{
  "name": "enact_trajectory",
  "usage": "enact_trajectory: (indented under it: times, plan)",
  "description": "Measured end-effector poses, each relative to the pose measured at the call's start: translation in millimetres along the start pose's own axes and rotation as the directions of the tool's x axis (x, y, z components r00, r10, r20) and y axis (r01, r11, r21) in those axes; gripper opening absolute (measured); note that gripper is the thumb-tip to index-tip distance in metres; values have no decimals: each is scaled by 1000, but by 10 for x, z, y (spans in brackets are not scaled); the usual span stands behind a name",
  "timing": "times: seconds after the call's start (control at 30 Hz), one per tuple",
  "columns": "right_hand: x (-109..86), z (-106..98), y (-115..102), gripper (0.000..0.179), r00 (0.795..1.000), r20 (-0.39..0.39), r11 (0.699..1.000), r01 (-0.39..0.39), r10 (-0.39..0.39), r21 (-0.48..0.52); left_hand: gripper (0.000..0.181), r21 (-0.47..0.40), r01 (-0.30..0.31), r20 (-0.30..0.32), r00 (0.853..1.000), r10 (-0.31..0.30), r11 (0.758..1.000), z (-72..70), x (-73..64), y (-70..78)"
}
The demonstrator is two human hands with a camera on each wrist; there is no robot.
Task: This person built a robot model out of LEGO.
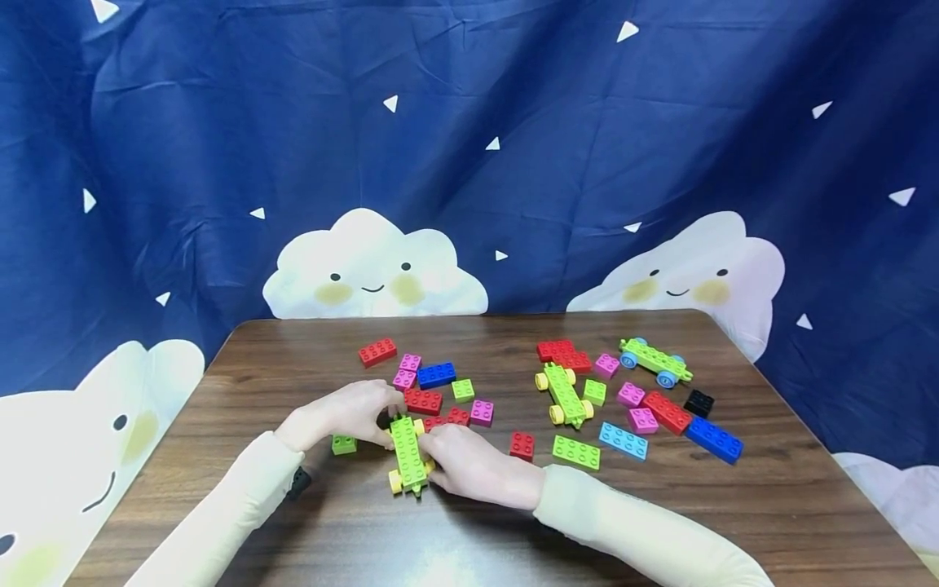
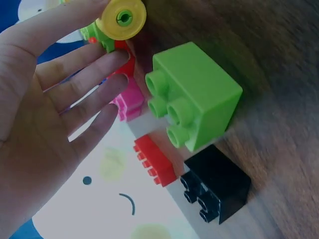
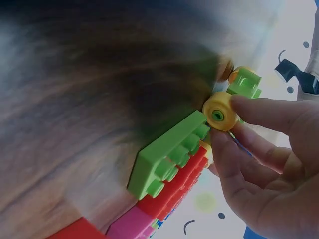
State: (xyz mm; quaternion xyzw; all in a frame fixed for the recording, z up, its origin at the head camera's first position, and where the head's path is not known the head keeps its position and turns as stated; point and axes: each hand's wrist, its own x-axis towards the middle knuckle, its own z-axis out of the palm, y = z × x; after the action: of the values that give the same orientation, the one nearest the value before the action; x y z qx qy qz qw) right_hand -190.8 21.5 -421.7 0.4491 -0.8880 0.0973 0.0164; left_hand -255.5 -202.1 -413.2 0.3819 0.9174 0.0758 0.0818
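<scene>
A lime-green toy car base (image 1: pixel 407 451) with yellow wheels lies between both hands near the table's front left. From its left, my left hand (image 1: pixel 361 412) holds the far end, thumb and forefinger at a yellow wheel (image 2: pixel 122 19); the other fingers stretch out loosely. On the opposite side, my right hand (image 1: pixel 475 465) pinches a near yellow wheel (image 3: pixel 219 111) between thumb and fingers. Beside my left hand is a small lime-green brick (image 1: pixel 344 444). A black brick (image 2: pixel 219 184) sits by the left sleeve. Red bricks (image 1: pixel 434 423) lie just beyond the right hand.
Pink, blue, red and green bricks lie behind the hands, including a blue brick (image 1: pixel 436 375). To the right are another yellow-wheeled car base (image 1: pixel 565 395), a blue-wheeled one (image 1: pixel 655 361), a light-blue brick (image 1: pixel 623 440) and a long blue brick (image 1: pixel 714 441). A blue curtain (image 1: pixel 469 163) hangs behind.
</scene>
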Motion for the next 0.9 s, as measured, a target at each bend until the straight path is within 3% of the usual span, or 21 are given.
enact_trajectory:
  times: [0.27,0.5,0.9]
  plan:
    - [-129,3,101,16,999,-49,1000,-3,3,-9,35,52,-55,-85,995,59,997,85,122,65]
    - [-199,-7,175,16,999,-51,1000,-10,9,-7,26,98,-10,-150,988,25,995,140,143,176]
    - [-295,-24,257,16,994,-110,1000,-5,5,1,22,163,-27,-244,967,67,986,193,208,300]
